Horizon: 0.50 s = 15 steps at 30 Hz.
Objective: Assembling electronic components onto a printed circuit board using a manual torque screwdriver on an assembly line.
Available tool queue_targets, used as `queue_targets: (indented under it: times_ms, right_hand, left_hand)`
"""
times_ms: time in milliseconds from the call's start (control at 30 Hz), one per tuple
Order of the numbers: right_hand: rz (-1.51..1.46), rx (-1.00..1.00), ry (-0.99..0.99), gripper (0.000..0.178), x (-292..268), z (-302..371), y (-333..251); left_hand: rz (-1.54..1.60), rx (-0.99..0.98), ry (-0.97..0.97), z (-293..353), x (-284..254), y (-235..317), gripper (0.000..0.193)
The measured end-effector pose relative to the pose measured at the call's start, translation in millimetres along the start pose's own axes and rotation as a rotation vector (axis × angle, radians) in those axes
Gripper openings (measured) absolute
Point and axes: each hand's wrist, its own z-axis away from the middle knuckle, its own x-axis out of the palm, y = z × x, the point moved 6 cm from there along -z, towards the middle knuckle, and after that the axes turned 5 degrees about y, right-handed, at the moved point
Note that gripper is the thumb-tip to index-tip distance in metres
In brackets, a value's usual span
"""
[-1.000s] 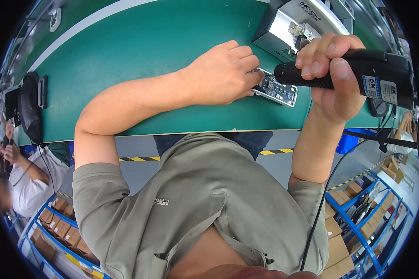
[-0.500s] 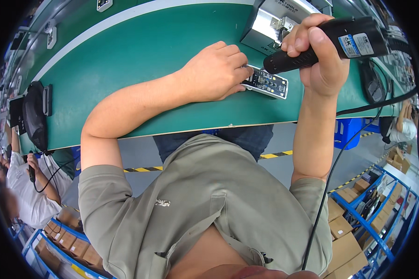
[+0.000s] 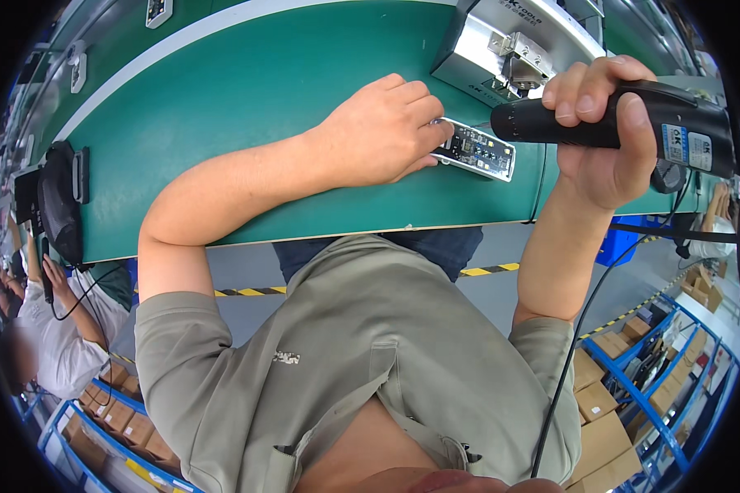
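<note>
Green worktop spreads beneath my left hand, its fingers curled closed on one end of a pale-framed circuit board, as my right hand wraps round a black power driver, its thin bit pointing toward the board; whether they touch, I cannot tell from afar.

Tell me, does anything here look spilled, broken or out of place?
One small thing: a pale speck interrupts the front edge of the green bench, possibly a chip or debris. I see no spill, and the circuit board sits in its pale casing, partly hidden by the left hand's grip.
</note>
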Motion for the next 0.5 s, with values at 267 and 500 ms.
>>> queue_targets:
  times_ms: [267,500]
  right_hand:
    - [0.005,-0.019,0.051,0.034,-2.7,-1.6,-17.3]
    - [0.186,-0.230,0.040,0.021,4.0,-29.8,-59.9]
  left_hand:
    - [0.009,0.010,-0.001,-2.6,-1.2,2.4,0.030]
    - [-0.012,0.015,0.005,1.3,-3.9,3.7,0.031]
